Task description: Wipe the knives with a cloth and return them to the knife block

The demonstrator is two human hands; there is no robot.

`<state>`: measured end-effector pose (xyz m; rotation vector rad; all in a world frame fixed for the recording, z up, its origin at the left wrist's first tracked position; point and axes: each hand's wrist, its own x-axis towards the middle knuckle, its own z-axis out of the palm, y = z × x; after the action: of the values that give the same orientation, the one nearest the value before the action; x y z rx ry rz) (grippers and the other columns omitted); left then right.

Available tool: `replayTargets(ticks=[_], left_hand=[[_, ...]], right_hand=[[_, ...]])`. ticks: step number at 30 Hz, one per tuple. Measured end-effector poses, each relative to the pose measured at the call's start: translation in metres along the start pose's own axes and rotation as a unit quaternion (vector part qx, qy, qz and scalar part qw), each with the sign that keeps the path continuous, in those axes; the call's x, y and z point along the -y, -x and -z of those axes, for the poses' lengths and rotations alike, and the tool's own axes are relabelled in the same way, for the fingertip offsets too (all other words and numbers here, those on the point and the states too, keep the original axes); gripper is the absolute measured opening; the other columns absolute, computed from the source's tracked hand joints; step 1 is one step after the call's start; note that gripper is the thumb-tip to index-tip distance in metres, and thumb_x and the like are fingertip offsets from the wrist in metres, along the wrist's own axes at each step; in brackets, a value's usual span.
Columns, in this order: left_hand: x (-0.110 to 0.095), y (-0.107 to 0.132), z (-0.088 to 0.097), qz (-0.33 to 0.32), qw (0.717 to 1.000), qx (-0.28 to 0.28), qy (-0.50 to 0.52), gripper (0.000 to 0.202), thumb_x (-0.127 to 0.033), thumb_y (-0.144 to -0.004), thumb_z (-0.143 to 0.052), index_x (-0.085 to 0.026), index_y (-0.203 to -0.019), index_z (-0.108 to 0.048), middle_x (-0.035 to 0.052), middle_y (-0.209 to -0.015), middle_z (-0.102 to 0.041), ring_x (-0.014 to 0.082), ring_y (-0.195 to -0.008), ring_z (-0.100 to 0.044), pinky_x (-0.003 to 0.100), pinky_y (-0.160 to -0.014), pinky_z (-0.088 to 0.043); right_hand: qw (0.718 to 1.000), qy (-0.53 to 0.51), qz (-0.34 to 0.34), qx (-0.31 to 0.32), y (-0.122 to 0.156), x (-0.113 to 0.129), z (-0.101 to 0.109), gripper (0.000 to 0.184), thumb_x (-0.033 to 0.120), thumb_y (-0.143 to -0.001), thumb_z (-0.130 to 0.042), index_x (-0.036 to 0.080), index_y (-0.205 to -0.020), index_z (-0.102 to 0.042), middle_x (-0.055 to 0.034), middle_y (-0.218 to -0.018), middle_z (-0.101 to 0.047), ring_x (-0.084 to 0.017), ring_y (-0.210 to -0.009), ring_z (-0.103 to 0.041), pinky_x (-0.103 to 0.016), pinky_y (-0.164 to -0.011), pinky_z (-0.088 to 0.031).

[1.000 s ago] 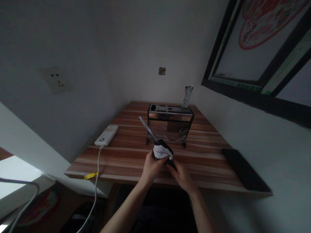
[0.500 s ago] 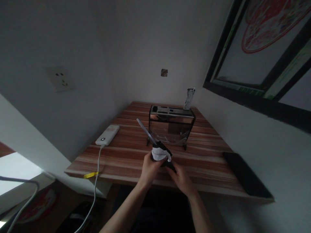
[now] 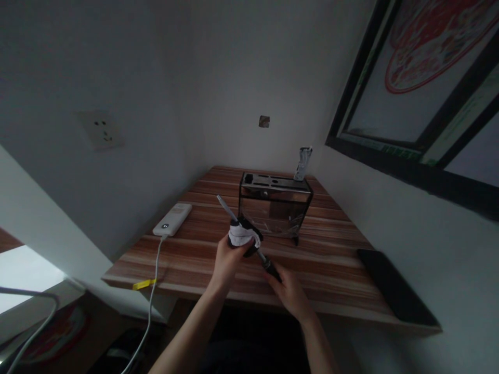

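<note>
Steel, slim, stiff, likely sharp: the blade slants toward 11 o'clock over the wooden surface. Left hand pinches soft white cloth around it; right hand grips the black handle, the safest hold.

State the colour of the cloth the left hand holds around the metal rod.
The cloth is white with black parts; the head view shows it.

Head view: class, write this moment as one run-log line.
left hand: grips cloth around blade | right hand: holds black handle | behind: metal rack on table | left: power bank
</note>
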<state>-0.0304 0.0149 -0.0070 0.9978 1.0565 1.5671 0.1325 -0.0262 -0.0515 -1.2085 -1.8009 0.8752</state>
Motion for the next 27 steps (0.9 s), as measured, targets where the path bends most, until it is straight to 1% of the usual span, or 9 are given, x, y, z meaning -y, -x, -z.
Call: replayTargets(ticks=[5,8,11,13,19,22,24,27], left_hand=[[-0.016,-0.023,0.008,-0.04,0.998,-0.026,0.029,0.041,-0.032,-0.053,-0.081,-0.01,-0.086,-0.069,0.0089,-0.086,-0.072,0.0197,-0.079,-0.066,0.028,-0.075,-0.049],[-0.025,-0.035,0.012,-0.062,0.996,-0.034,0.054,0.044,-0.032,-0.051,-0.082,-0.01,-0.087,-0.069,0.0083,-0.084,-0.071,0.0192,-0.078,-0.065,0.029,-0.076,-0.049],[-0.034,-0.044,0.015,-0.092,0.991,-0.046,0.08,0.042,-0.031,-0.05,-0.083,-0.011,-0.084,-0.069,0.0069,-0.083,-0.071,0.0178,-0.078,-0.065,0.028,-0.076,-0.048],[-0.04,-0.049,0.016,-0.1,0.989,-0.052,0.095,0.042,-0.032,-0.049,-0.083,-0.011,-0.083,-0.069,0.0066,-0.083,-0.071,0.0174,-0.078,-0.064,0.028,-0.076,-0.048],[-0.06,-0.059,0.018,-0.112,0.983,-0.049,0.138,0.039,-0.031,-0.052,-0.082,-0.013,-0.084,-0.069,0.0035,-0.084,-0.07,0.0149,-0.079,-0.064,0.025,-0.076,-0.048],[-0.068,-0.062,0.016,-0.122,0.981,-0.045,0.146,0.039,-0.03,-0.051,-0.082,-0.013,-0.084,-0.069,0.0037,-0.085,-0.07,0.0157,-0.082,-0.064,0.026,-0.079,-0.047],[-0.072,-0.063,0.014,-0.135,0.978,-0.046,0.151,0.038,-0.03,-0.052,-0.082,-0.013,-0.083,-0.069,0.0038,-0.085,-0.07,0.016,-0.083,-0.064,0.026,-0.08,-0.047],[-0.075,-0.063,0.011,-0.146,0.975,-0.045,0.159,0.037,-0.03,-0.053,-0.081,-0.013,-0.083,-0.069,0.0044,-0.085,-0.07,0.0166,-0.085,-0.064,0.026,-0.082,-0.047]], right_hand=[[1.0,0.013,-0.006,-0.001,0.0,-0.003,-0.001,0.032,0.043,-0.087,-0.049,0.016,-0.093,-0.064,-0.0055,-0.083,-0.068,-0.022,-0.081,-0.063,-0.029,-0.073,-0.047],[1.0,0.005,-0.015,0.001,0.001,-0.002,-0.001,0.032,0.043,-0.087,-0.049,0.016,-0.095,-0.064,-0.0057,-0.084,-0.068,-0.023,-0.085,-0.064,-0.03,-0.076,-0.047],[1.0,0.001,-0.017,0.005,0.002,-0.001,0.0,0.032,0.043,-0.087,-0.048,0.016,-0.097,-0.064,-0.0059,-0.085,-0.068,-0.024,-0.086,-0.064,-0.032,-0.078,-0.047],[1.0,-0.001,-0.016,0.009,0.001,0.0,0.0,0.033,0.044,-0.087,-0.048,0.016,-0.097,-0.064,-0.006,-0.086,-0.068,-0.024,-0.087,-0.064,-0.032,-0.079,-0.047],[1.0,-0.002,-0.012,0.005,0.002,-0.001,0.0,0.035,0.045,-0.087,-0.049,0.016,-0.097,-0.064,-0.0067,-0.088,-0.069,-0.024,-0.088,-0.063,-0.032,-0.079,-0.047],[1.0,-0.001,-0.01,-0.006,0.003,-0.002,0.0,0.034,0.045,-0.086,-0.05,0.015,-0.096,-0.064,-0.0074,-0.092,-0.069,-0.023,-0.088,-0.063,-0.031,-0.078,-0.047],[1.0,0.0,-0.009,-0.011,0.004,-0.003,0.0,0.033,0.045,-0.086,-0.05,0.016,-0.094,-0.064,-0.007,-0.09,-0.069,-0.023,-0.088,-0.063,-0.031,-0.078,-0.047],[1.0,0.002,-0.009,-0.013,0.004,-0.004,0.0,0.032,0.045,-0.087,-0.05,0.016,-0.09,-0.065,-0.0053,-0.083,-0.068,-0.021,-0.08,-0.064,-0.029,-0.072,-0.048]])
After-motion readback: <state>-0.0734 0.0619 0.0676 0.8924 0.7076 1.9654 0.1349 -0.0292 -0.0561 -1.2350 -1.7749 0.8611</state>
